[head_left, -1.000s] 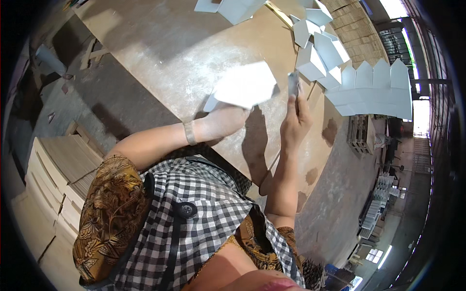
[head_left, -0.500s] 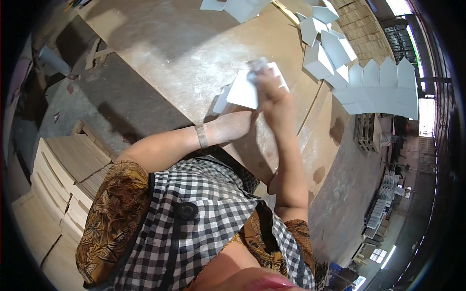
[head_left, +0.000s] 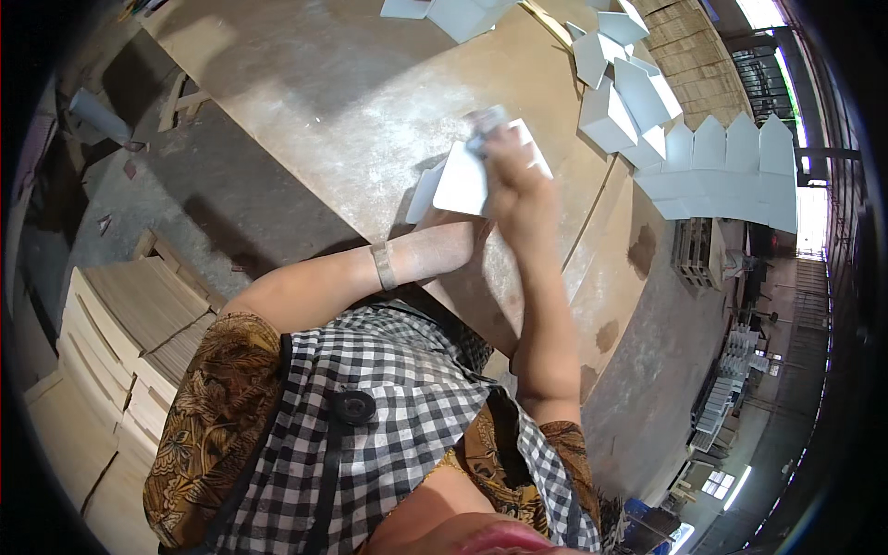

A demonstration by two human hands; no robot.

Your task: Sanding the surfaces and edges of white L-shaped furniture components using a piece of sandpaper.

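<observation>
A small white angular piece (head_left: 458,190) with a side flap (head_left: 424,194) is at the table's near edge, its flat face turned up. My right hand (head_left: 520,180) is closed over it, the fingers round a greyish-blue pad (head_left: 485,128) that is smeared by motion. Whether the pad is cloth or a block I cannot make out. My left hand (head_left: 458,244) meets the near side of the white piece. Its fingers are hidden behind the piece and my right hand. A band (head_left: 384,265) circles my left wrist.
Several white angular boxes (head_left: 606,116) stand at the far right of the brown table (head_left: 314,129), near a row of pointed white panels (head_left: 731,171). Another white piece (head_left: 462,17) lies at the far edge. Stacked boards (head_left: 139,305) are at my left, a wooden pallet (head_left: 700,254) on the right.
My right hand and the pad have shifted slightly left on the white piece, still blurred. The right forearm has moved a little left too. My left hand has barely moved.
</observation>
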